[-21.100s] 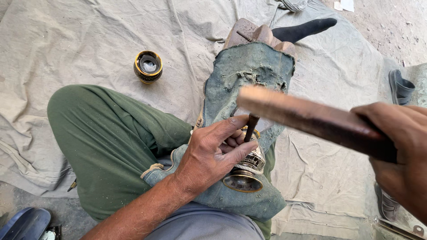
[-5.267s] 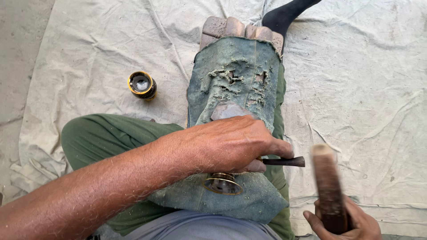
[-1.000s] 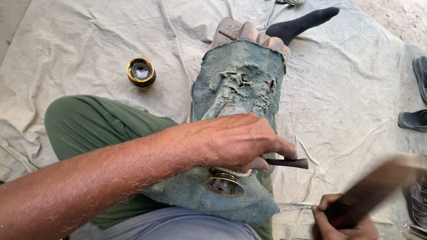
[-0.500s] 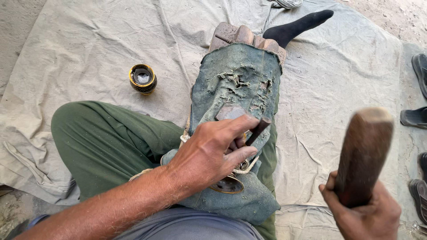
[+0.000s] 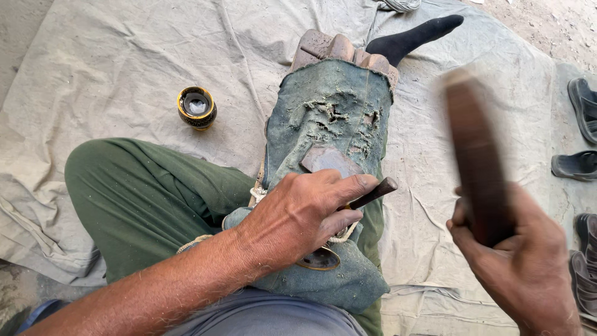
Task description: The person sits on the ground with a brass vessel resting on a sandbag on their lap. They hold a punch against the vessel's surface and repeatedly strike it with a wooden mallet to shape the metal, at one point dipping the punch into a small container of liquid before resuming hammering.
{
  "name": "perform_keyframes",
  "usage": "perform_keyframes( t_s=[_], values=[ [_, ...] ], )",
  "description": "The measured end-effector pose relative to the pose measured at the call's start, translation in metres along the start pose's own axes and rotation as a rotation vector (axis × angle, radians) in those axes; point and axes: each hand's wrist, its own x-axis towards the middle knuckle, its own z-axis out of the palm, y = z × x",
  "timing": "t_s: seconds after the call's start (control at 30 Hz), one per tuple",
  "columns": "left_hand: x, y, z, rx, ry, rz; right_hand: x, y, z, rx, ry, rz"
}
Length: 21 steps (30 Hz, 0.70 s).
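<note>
One wide canvas sheet [image 5: 112, 56], beige, creased and dusty, spread over the ground. One leg in green trousers [image 5: 143, 199], folded across it. One frayed denim pad [image 5: 333, 124], grey-blue and worn through in patches, draped along the other leg. One wooden mallet [image 5: 476, 155], brown, cylindrical, motion-blurred, gripped at its lower end by the right hand [image 5: 519, 267], fingers wrapped tight. Left hand [image 5: 301, 214] pressed onto the pad, fingers pinching one dark metal punch [image 5: 373, 193], slim and rod-shaped, over one round brass piece [image 5: 320, 260], mostly hidden beneath the palm. One small black-and-gold cup [image 5: 196, 107], round, standing well apart on the sheet. Four dark sandals [image 5: 575, 165] at the right edge.
</note>
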Motion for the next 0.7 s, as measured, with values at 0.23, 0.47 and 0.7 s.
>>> perform_keyframes(
  t_s=[0.23, 0.47, 0.7],
  values=[
    [0.005, -0.002, -0.007, -0.053, -0.063, 0.004, 0.004, -0.019, 0.007, 0.417, 0.086, 0.058],
    [0.005, -0.008, -0.008, -0.086, -0.080, 0.042, -0.007, 0.002, 0.011, 0.090, 0.003, -0.003],
    [0.008, -0.014, -0.008, -0.068, -0.078, 0.101, -0.023, 0.045, 0.014, 0.061, 0.009, -0.013]
  ],
)
